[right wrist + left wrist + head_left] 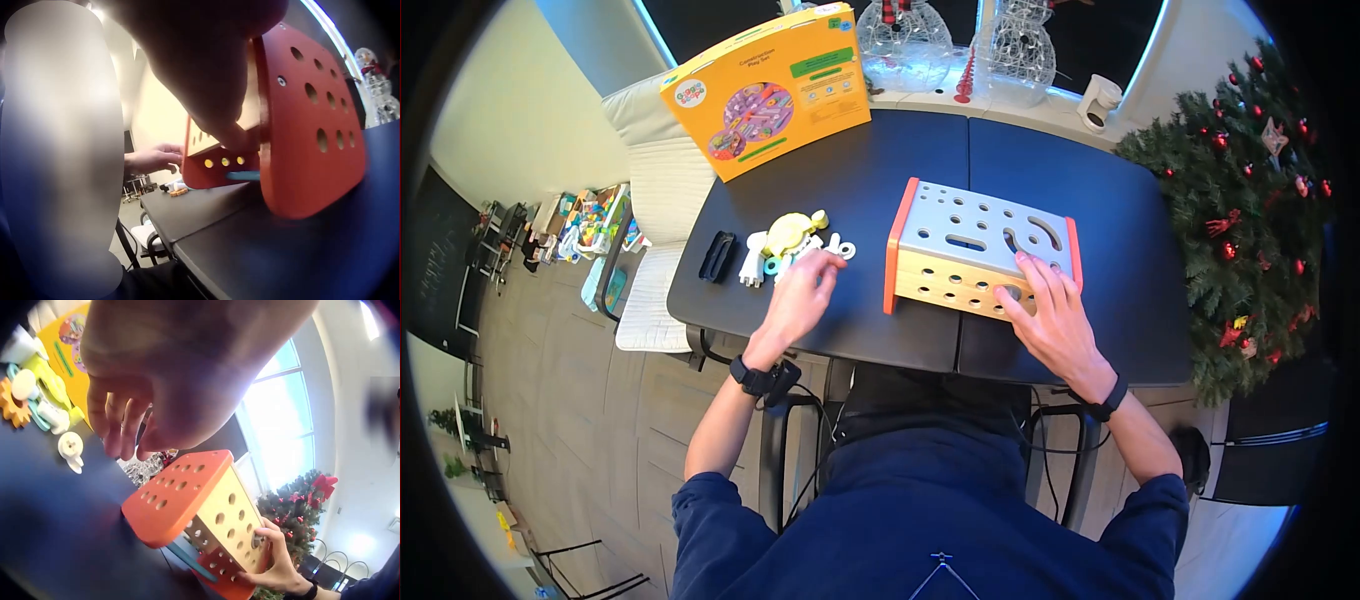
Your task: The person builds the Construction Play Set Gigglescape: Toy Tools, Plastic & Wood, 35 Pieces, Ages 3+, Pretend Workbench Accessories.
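A toy box (965,235) with a grey top, red end panels and a light wooden side full of holes stands on the table. My right hand (1055,315) grips its right part, fingers over the top and near a grey round piece (1013,293) in the wooden side. My left hand (800,295), empty as far as visible, hovers with bent fingers beside loose pieces: a yellow-green piece (790,234), white pieces (752,262) and an orange gear (14,403). From the right wrist, a teal part (242,175) shows low between the red panels (312,119).
A yellow cardboard box (770,90) stands at the table's back left. A black tray-like object (718,257) lies at the left edge of the table (840,330). Wire snowmen (905,45) are behind on the sill, and a decorated tree (1240,200) is at the right.
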{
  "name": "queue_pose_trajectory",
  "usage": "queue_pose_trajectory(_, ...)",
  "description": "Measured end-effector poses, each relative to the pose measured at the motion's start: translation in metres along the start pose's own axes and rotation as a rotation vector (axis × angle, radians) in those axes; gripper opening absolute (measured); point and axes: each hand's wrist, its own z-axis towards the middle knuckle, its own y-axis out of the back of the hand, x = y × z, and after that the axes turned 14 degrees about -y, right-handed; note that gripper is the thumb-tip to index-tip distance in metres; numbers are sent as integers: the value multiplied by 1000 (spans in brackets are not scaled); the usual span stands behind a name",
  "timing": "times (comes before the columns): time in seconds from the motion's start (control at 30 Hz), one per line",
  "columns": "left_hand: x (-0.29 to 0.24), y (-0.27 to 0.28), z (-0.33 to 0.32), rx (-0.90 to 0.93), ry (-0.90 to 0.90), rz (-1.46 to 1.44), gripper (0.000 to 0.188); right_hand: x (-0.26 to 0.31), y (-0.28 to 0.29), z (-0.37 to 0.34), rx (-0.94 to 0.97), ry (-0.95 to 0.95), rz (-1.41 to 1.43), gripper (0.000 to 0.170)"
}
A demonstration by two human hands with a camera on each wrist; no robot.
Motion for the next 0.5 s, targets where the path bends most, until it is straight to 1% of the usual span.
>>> queue_pose_trajectory(0.07, 11, 7, 0, -60, -6, 123, 17, -3, -13, -5, -10, 33, -36, 53)
queue_pose_trajectory(0.1, 15, 11, -1, -80, 39, 157, 16, -1, -22, -8, -27, 44, -55, 52)
queue_pose_trajectory(0.17, 28, 14, -8, -98, 33, 347, 22, 2, -34, -9, -63, 42, -61, 50)
queue_pose_trajectory(0.27, 43, 16, -21, -28, 90, 525, 30, 6, -39, -7, -94, -2, -4, 49)
queue_pose_trajectory(0.37, 59, 9, -29, 23, 133, 584, 34, 13, -35, -3, -78, -57, 95, 47)
queue_pose_trajectory(0.5, 59, 3, -32, 67, 191, 483, 33, 19, -23, -1, -22, -128, 203, 45)
